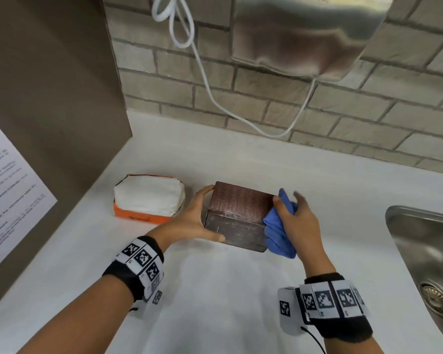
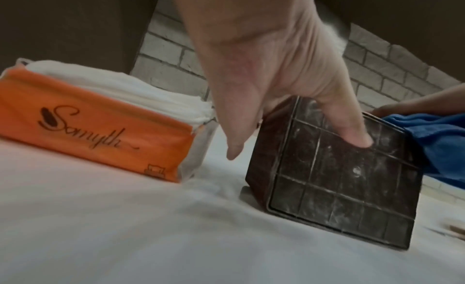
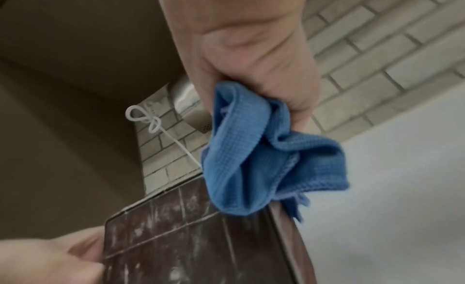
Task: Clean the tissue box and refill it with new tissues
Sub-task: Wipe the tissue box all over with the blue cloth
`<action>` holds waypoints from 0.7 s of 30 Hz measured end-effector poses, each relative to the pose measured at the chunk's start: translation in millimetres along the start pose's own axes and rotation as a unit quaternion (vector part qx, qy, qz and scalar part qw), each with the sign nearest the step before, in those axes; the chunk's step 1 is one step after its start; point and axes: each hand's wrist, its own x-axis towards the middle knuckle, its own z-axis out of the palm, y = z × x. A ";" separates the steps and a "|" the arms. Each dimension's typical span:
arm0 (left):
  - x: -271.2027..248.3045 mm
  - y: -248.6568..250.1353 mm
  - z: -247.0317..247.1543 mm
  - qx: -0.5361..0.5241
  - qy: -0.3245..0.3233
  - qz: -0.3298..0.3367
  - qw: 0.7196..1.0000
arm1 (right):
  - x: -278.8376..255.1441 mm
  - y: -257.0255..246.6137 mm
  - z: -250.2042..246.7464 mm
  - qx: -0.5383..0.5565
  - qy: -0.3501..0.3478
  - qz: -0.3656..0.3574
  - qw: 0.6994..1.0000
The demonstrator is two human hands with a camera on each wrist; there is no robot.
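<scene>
Dark brown textured square tissue box (image 1: 237,215) on white counter (image 1: 215,290), apparently tipped on side. Left hand (image 1: 189,221) clamps box's left end, thumb on near face. Right hand (image 1: 297,218) bunches blue microfibre cloth (image 1: 279,233) against box's right end. Orange-wrapped tissue pack (image 1: 149,199) left of box.

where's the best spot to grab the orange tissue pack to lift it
Grip the tissue pack across its short width, thumb on the near orange side and fingers on the far side, coming from above. It lies flat on the counter with loose white tissues exposed on top, so squeezing the wrapped sides probably keeps the stack together.
</scene>
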 end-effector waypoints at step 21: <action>9.5 -5.9 20.1 -0.064 0.050 0.051 0.995 | 7.6 -3.6 49.0 -0.301 -0.047 -0.253 0.918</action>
